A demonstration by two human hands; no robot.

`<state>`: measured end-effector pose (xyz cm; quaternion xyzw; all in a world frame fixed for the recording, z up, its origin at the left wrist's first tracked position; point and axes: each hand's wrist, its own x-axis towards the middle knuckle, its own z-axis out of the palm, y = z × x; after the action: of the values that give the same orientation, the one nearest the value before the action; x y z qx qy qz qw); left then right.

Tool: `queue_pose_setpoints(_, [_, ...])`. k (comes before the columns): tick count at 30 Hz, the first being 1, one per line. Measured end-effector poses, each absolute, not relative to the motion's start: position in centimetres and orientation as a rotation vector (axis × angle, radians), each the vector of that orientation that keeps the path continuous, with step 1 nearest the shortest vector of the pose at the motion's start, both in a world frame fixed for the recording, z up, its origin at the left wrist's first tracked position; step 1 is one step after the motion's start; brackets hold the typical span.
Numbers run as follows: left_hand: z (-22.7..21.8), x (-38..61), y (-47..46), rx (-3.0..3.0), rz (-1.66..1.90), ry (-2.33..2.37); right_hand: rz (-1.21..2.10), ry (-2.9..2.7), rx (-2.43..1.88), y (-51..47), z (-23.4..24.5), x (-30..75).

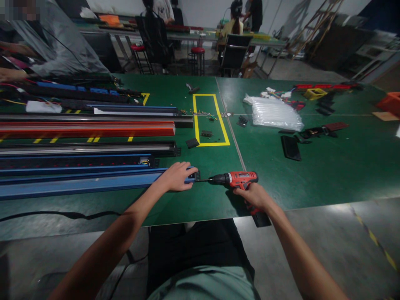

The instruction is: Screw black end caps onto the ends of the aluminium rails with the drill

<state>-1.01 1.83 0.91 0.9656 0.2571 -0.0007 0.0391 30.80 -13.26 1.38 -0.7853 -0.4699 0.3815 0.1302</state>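
Red and black, the cordless drill (238, 179) is sitting in my right hand (254, 196), whose fingers are closing round its grip. I am holding it level near the table's front edge, its bit pointing left at the black end cap (197, 176) of the blue rail (78, 184). My left hand (178, 176) is pressing down on that rail's end, fingers curling over it. Beyond it, more long rails are lying side by side, a red one (87, 129) among them. Further back on the green table (328, 175), a yellow taped rectangle (196, 121) is framing small parts, and a clear bag of white tubes (275, 114) is resting to its right.
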Motion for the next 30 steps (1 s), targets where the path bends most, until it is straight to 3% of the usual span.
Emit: queue_pose_setpoints(30, [1.05,-1.00,1.67,2.962,0.000,0.794,1.077,-1.389,-2.279,-13.21,1.91,30.44])
